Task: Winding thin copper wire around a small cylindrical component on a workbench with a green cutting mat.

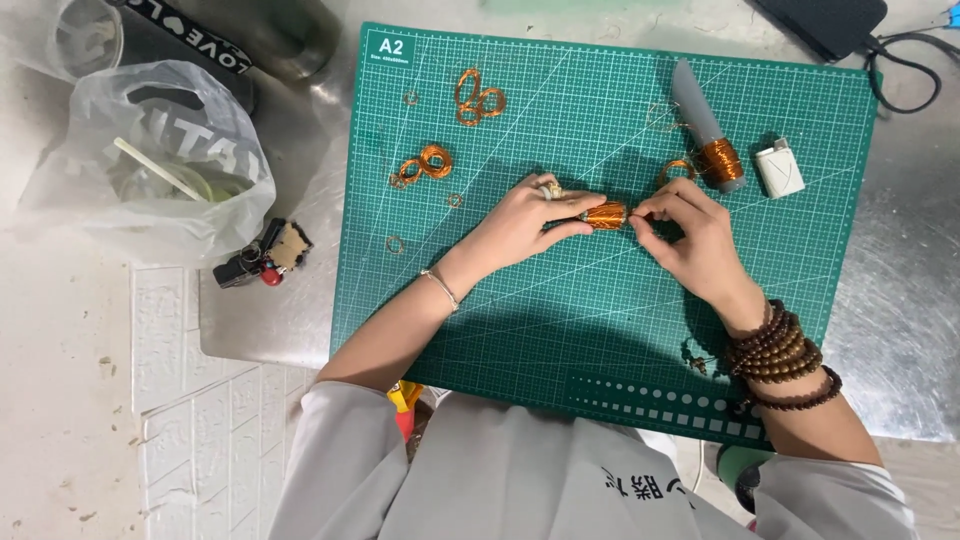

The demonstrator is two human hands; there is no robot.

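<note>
Holding a small spool of copper-coloured wire (605, 214) just above the green gridded cutting mat (560, 330), the left hand (520, 222) closes its thumb and fingers round the spool's near end, while the right hand (690, 240) pinches narrowly at the spool's other end, apparently on a fine strand, though the strand itself is too thin to make out. Both hands sit close together at the middle of the mat, which lies on a metal worktop (900, 300).

Several risks seem likely from here. Fine wire under a pinch could kink or snap if pulled unevenly, and a slack grip on the spool might let turns spring loose. Small loose copper wire rings (433, 160) and a looped pair (478, 98) lie near the left forearm, so a sweep of the wrist could scatter them off the mat. A second spool on a grey tapered holder (705, 125) stands just beyond the right hand and could be knocked over. The dark wooden bead strands (780, 355) wound on the right wrist could snag a stray wire end. A white lighter (779, 167) rests near that holder, apart from both hands.
</note>
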